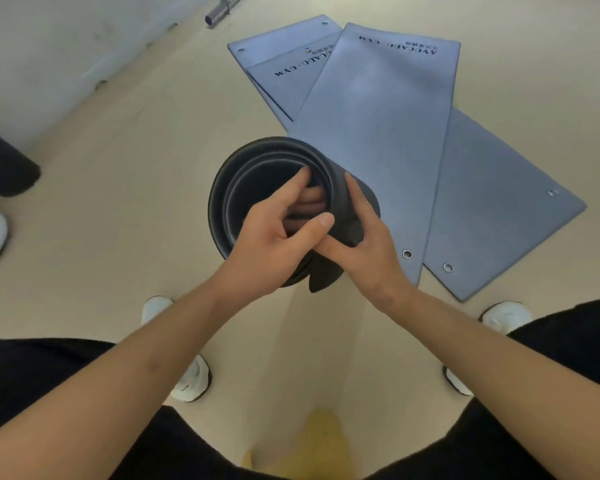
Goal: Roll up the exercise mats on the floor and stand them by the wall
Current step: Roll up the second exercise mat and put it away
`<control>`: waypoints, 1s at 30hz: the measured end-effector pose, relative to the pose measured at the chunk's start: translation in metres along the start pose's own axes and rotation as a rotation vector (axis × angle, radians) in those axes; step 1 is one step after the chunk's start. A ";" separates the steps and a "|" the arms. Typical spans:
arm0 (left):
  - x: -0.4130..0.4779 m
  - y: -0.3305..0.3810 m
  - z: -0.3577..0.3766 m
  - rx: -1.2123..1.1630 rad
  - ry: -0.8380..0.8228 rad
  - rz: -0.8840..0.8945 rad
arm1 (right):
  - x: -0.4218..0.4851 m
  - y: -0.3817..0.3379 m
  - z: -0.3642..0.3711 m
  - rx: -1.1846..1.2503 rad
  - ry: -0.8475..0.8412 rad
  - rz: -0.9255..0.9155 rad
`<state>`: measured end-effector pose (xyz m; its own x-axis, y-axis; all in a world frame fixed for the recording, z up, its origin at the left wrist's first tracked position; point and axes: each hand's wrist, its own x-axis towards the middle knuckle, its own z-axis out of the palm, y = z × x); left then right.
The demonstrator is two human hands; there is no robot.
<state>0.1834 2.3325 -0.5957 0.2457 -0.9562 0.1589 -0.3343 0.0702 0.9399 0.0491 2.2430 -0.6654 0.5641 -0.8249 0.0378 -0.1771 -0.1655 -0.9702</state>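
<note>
One rolled mat point(257, 150): dark, loose spiral, held end-up over the floor point(146, 188).
Grips: left hand point(278, 237) curls inside its rim; right hand point(368, 244) clasps its outer wall.
Flat mats point(378, 116): grey, overlapping.

A single wide head-worn camera looks steeply down and forward, close above the rolled mat point(229, 195), with the floor point(118, 244) stretching ahead to the wall point(32, 46).
</note>
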 end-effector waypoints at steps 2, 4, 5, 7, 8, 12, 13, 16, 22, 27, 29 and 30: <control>-0.019 -0.004 0.008 -0.003 0.017 -0.008 | -0.005 0.001 -0.005 -0.042 -0.060 0.013; -0.029 -0.009 0.014 0.017 0.047 -0.010 | -0.006 0.002 -0.012 -0.073 -0.087 0.016; -0.030 -0.011 0.015 0.031 0.052 -0.013 | -0.006 0.002 -0.015 -0.080 -0.086 0.012; -0.029 -0.015 0.013 0.053 0.043 -0.022 | -0.005 0.002 -0.018 -0.080 -0.062 0.009; -0.028 -0.017 0.010 0.065 0.040 -0.029 | -0.005 0.001 -0.018 -0.081 -0.046 0.008; -0.027 -0.021 0.003 0.090 -0.014 -0.037 | -0.002 -0.006 -0.018 -0.098 0.000 -0.007; -0.027 -0.021 0.001 0.093 -0.035 -0.045 | -0.001 -0.006 -0.019 -0.093 0.005 -0.007; -0.027 -0.020 -0.011 0.126 -0.085 -0.074 | 0.004 -0.007 -0.021 -0.102 0.003 -0.002; -0.034 -0.022 -0.030 0.328 0.130 0.073 | 0.005 -0.009 -0.024 -0.078 0.013 0.002; -0.033 -0.035 -0.043 0.645 0.547 0.033 | 0.006 -0.010 -0.029 -0.056 0.048 0.005; -0.033 -0.046 -0.045 0.607 0.495 -0.185 | 0.006 -0.013 -0.032 -0.040 0.066 0.001; -0.033 -0.051 -0.046 0.551 0.436 -0.293 | 0.005 -0.015 -0.034 -0.028 0.079 0.000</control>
<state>0.2346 2.3734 -0.6350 0.6930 -0.7075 0.1387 -0.5783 -0.4306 0.6930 0.0271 2.2227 -0.6422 0.4990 -0.8646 0.0579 -0.1996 -0.1798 -0.9632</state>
